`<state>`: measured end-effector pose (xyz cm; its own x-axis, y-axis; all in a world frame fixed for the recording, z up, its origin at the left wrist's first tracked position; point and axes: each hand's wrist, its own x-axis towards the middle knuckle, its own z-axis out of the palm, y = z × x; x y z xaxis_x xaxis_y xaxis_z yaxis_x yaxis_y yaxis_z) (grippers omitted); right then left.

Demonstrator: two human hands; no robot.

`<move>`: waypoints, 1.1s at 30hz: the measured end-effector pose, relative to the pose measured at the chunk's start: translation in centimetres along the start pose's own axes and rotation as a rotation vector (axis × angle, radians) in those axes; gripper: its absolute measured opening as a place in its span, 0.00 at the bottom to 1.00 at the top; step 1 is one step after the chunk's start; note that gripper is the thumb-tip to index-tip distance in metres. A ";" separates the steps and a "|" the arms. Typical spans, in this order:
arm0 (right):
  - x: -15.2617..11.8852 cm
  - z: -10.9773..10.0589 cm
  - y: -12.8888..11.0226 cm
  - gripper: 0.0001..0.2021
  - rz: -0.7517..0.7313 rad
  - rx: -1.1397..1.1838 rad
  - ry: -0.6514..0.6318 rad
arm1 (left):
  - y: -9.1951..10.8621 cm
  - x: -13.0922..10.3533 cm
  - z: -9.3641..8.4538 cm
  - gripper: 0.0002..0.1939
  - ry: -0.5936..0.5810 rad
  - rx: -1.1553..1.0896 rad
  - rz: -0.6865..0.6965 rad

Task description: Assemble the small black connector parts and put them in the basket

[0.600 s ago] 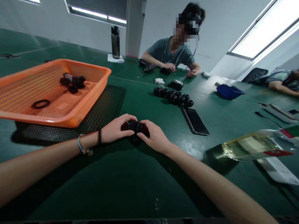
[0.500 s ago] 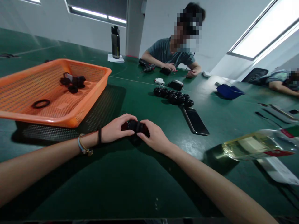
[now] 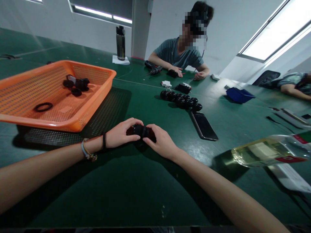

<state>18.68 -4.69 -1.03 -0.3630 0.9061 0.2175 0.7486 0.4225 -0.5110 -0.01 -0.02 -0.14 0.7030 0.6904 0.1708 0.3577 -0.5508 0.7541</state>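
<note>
Between my two hands is a black, glossy, rounded part [image 3: 141, 131] with a ridged band on its right side; its exact kind is unclear. My left hand [image 3: 123, 132] grips it from the left, thumb below and fingers above. From the right, my right hand [image 3: 160, 139] pinches the banded end between thumb and fingers. The palms hide part of it. Beyond my hands, several shiny black round parts [image 3: 180, 102] stand in rows on the green table [image 3: 136, 181]. A dark smartphone [image 3: 204, 126] lies beside them.
An orange basket [image 3: 80, 118] at left holds black parts and a black ring [image 3: 43, 107]. On the right lies a bottle of yellow liquid [image 3: 262, 152]. Farther off are a blue tray [image 3: 239, 94], a power drill [image 3: 155, 70], a dark water bottle [image 3: 120, 43] and a seated co-worker [image 3: 170, 53].
My hands keep hold of the black part in nearly the same place. Across the table, the co-worker's hand and head have shifted slightly.
</note>
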 end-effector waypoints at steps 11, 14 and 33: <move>0.0 0.0 -0.1 0.14 0.001 -0.014 0.012 | -0.3 0.1 0.1 0.18 0.004 0.010 0.026; 0.0 0.0 0.0 0.14 -0.012 -0.009 0.014 | -0.3 0.1 0.0 0.18 -0.002 0.017 0.026; 0.0 0.0 0.0 0.14 -0.011 -0.012 0.013 | -0.1 0.0 0.0 0.18 0.001 0.022 0.024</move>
<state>18.69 -4.71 -1.05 -0.3640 0.9016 0.2337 0.7510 0.4325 -0.4989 -0.06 0.04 -0.27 0.7107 0.6775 0.1896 0.3540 -0.5773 0.7358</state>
